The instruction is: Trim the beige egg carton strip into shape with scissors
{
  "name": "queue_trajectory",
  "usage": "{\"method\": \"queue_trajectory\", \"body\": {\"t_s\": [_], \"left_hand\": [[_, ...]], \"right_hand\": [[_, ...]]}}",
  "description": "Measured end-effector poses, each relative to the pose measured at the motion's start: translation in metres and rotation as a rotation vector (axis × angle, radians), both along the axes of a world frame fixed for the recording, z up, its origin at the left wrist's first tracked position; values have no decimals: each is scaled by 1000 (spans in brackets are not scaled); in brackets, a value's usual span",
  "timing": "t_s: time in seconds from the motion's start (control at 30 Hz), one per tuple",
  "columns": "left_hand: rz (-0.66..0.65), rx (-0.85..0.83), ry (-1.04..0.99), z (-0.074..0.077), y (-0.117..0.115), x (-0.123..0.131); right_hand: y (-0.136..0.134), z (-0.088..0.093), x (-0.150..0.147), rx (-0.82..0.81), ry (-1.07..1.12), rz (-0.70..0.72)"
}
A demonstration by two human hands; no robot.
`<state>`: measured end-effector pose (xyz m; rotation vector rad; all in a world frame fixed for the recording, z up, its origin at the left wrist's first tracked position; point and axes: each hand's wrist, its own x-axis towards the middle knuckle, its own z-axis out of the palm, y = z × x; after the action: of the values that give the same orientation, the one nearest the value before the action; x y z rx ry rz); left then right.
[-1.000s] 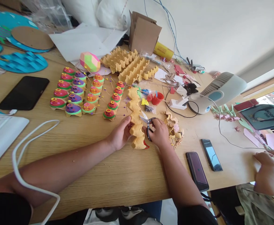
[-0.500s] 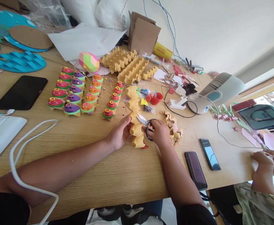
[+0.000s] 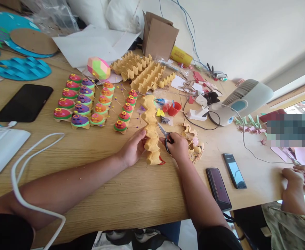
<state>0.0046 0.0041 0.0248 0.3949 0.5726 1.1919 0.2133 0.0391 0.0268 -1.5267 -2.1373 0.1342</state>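
Note:
My left hand [image 3: 134, 148] grips a long bumpy strip of yellow egg carton [image 3: 150, 128] from its left side, thumb on top. The strip stands upright in view, pointing away from me. My right hand [image 3: 177, 146] has its fingers in the handles of black-handled scissors [image 3: 165, 136]. Their blades lie along the strip's right edge, near its middle, and look closed or nearly so. Something red [image 3: 162, 160] shows beside the strip's near end. To the right of my right hand is a heap of carton trimmings [image 3: 194, 144].
Painted carton caterpillars [image 3: 80, 114] stand in rows at left, past my left hand. Uncut egg cartons [image 3: 147, 74], a red cup [image 3: 174, 109] and a cardboard box [image 3: 159, 36] lie beyond. Two phones [image 3: 234, 171] and a white fan [image 3: 246, 99] are at right, near another person's hands [image 3: 297, 178].
The scissors have drawn back to the right, from over the carton strip to its edge, and their blades have come closer together. My left hand holds the strip in the same place.

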Motion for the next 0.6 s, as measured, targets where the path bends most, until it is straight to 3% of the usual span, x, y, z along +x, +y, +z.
{"method": "queue_trajectory", "body": {"t_s": [0.27,0.6], "left_hand": [[19,-73,-53,-4,2,0],[37,-127,-138,-3,3,0]], "right_hand": [[-3,5,-3,13,20,80],[1,-4,3,30,-51,91]]}}
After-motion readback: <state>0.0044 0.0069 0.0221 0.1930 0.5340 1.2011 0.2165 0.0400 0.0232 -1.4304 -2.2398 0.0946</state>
